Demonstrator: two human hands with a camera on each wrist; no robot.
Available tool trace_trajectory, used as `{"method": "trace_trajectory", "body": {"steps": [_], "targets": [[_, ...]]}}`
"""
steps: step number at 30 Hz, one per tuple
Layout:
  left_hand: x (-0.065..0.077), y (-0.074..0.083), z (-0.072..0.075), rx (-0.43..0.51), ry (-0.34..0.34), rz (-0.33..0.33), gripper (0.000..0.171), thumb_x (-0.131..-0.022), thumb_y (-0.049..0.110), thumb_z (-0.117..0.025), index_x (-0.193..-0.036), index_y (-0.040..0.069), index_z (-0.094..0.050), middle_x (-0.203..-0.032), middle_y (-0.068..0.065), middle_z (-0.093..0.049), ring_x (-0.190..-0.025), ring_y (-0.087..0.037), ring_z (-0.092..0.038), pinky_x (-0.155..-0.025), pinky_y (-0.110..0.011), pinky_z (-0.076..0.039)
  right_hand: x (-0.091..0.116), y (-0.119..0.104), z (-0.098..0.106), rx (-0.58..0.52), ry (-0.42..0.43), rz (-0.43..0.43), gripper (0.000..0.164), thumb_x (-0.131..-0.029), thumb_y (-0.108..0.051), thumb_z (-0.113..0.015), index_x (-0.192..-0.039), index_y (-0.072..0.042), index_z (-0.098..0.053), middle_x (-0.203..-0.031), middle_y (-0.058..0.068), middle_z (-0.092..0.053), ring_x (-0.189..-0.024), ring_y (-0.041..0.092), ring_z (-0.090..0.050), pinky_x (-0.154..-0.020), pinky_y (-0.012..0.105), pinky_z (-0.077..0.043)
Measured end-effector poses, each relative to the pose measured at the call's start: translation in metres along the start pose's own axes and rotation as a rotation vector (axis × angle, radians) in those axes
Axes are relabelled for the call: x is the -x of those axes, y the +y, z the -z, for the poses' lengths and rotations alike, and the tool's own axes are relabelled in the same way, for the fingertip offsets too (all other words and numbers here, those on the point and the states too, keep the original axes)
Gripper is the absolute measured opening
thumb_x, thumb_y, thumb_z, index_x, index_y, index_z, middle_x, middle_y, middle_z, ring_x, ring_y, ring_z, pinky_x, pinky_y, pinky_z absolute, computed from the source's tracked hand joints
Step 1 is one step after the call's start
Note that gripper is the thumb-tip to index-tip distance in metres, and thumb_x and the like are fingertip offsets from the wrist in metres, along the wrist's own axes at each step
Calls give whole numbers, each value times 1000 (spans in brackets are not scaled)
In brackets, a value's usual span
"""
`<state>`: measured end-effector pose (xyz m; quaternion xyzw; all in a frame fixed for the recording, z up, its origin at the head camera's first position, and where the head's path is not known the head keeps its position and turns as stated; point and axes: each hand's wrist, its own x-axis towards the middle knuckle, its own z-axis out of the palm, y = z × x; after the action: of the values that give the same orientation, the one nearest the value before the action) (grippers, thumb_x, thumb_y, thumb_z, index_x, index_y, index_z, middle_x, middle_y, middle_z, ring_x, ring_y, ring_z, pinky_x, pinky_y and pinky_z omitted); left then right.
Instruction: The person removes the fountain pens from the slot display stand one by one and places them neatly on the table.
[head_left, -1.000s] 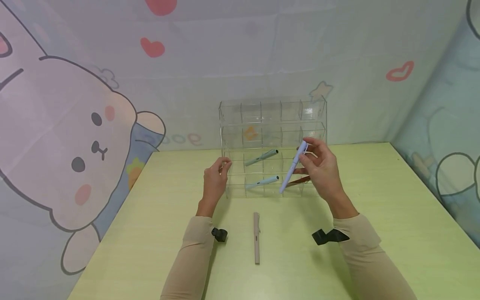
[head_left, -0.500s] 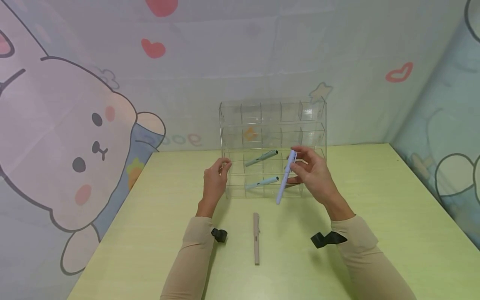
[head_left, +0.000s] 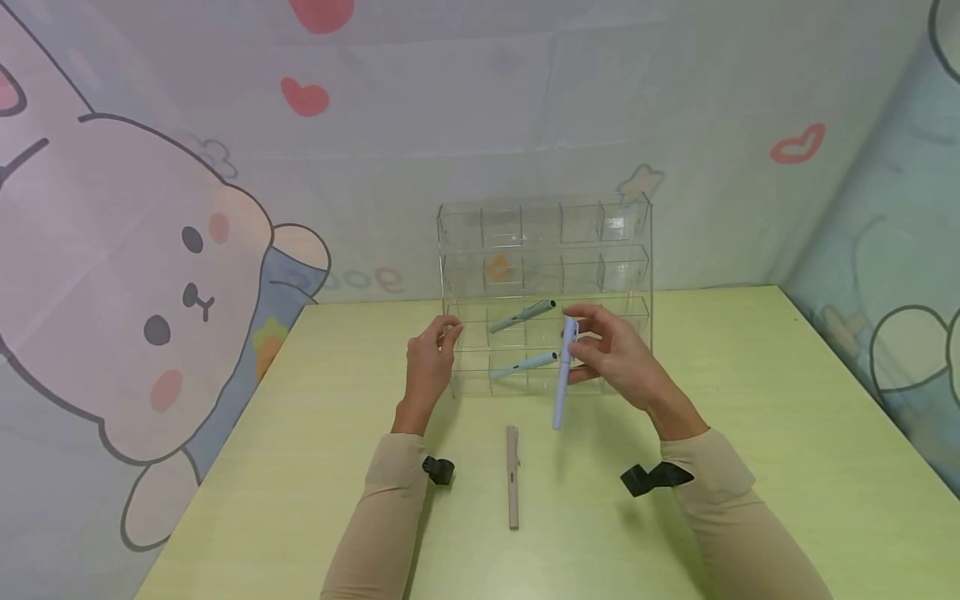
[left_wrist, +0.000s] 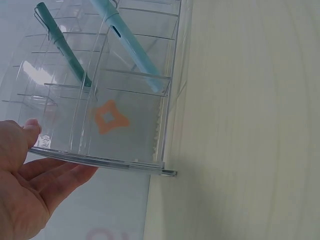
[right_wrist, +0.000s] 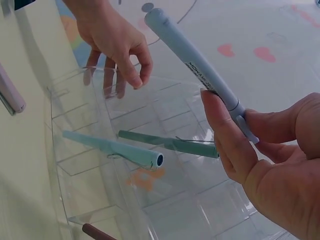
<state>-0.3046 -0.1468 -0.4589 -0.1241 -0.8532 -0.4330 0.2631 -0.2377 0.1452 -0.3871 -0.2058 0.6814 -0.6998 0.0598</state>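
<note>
My right hand (head_left: 621, 358) pinches a lavender pen (head_left: 562, 387) near its clip end, holding it nearly upright before the clear acrylic pen rack (head_left: 543, 247). In the right wrist view, thumb and fingers close around the lavender pen (right_wrist: 192, 57), which has dark lettering on its barrel. My left hand (head_left: 431, 360) grips the rack's left side panel, thumb inside and fingers outside in the left wrist view. A dark green pen (head_left: 523, 316) leans in one tier of the rack. Below it, a light blue pen (head_left: 527, 364) lies in the lowest tier.
A beige pen (head_left: 513, 477) lies on the table (head_left: 300, 467) in front of the rack. The end of a brown pen (right_wrist: 97, 232) shows low in the right wrist view. Behind the rack hangs a printed cloth (head_left: 480, 100).
My right hand has moved left and slightly toward me with the lavender pen, which has swung from slanted to nearly upright. My left hand stays on the rack.
</note>
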Motion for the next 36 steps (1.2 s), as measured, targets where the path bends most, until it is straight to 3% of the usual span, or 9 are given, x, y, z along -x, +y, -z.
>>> {"method": "trace_trajectory", "body": {"steps": [11, 22, 27, 33, 36], "targets": [[-1, 0, 0, 6, -1, 5, 18, -102, 24, -60, -109, 10, -69, -94, -18, -72, -99, -39, -70, -75, -52, -55, -2, 10, 1, 47, -103, -55, 46, -99, 11, -51, -143, 7, -38, -123, 31, -44, -92, 25, -64, -73, 45, -58], [0, -2, 0, -7, 5, -8, 18, -102, 25, -60, -109, 10, -69, -94, -17, -72, -98, -39, -71, -76, -52, -55, 2, 12, -1, 74, -274, -136, 41, -102, 5, -51, -141, 9, -38, -120, 20, -48, -95, 31, -56, -75, 51, -57], [0, -2, -1, -4, 2, -2, 18, -102, 24, -60, -109, 9, -69, -96, -18, -72, -98, -39, -70, -75, -51, -55, 2, 14, -1, 84, -339, -156, 41, -103, 3, -50, -140, 12, -35, -116, 21, -47, -98, 32, -54, -77, 51, -56], [-1, -1, 0, -2, -8, -6, 20, -103, 25, -59, -111, 9, -69, -102, -20, -72, -95, -38, -72, -59, -43, -53, 3, 17, 0, 87, -394, -181, 37, -103, 1, -50, -138, 8, -38, -118, 26, -45, -100, 32, -54, -79, 51, -56], [-1, -1, 0, -5, -11, -3, 21, -103, 25, -59, -111, 8, -69, -102, -20, -72, -94, -38, -72, -57, -40, -51, 4, 19, 1, 98, -417, -200, 38, -103, -1, -51, -139, 4, -38, -121, 26, -44, -101, 32, -54, -79, 50, -56]]}}
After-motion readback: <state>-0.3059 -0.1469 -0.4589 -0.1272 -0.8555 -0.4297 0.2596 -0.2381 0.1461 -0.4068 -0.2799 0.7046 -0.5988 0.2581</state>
